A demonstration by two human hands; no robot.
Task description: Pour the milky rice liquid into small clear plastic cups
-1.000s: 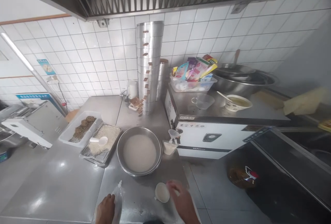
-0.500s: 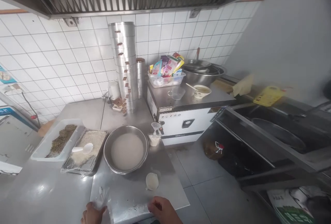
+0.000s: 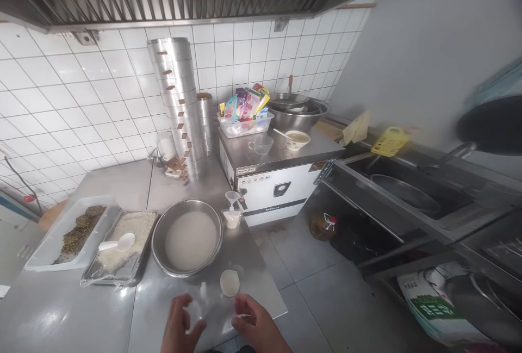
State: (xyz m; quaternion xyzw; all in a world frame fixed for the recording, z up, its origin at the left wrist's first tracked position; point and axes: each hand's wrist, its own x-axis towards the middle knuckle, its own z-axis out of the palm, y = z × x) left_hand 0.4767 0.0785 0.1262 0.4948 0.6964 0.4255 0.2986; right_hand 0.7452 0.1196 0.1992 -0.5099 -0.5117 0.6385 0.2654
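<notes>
Both hands low in the frame, over the near edge of the steel worktop. Left hand and right hand hold a clear plastic bag between them, thin and see-through, so its outline is hard to read. Left fingers curl in on the bag's left side, pinching the film; right fingers curl on its right side, thumb and forefinger close together on the plastic. Just beyond the bag, btwn the hands and a bit to the right, a small white cup stands upright on the worktop, pale contents inside, not touching either hand. Behind it a big steel bowl w/ whitish liquid. Left of the bowl, a foil-lined tray of white grains w/ a white scoop lying on top; further left a white tub of dark bits. Right of the bowl, near its rim, a small bottle w/ a funnel sitting in its neck. At the back by the tiled wall, a tall stack of metal steamer rings. To its right a white appliance carries a measuring jug, a bowl w/ spoon, a box of packets and nested steel basins. Far right, a sink, a yellow jug beside it.
</notes>
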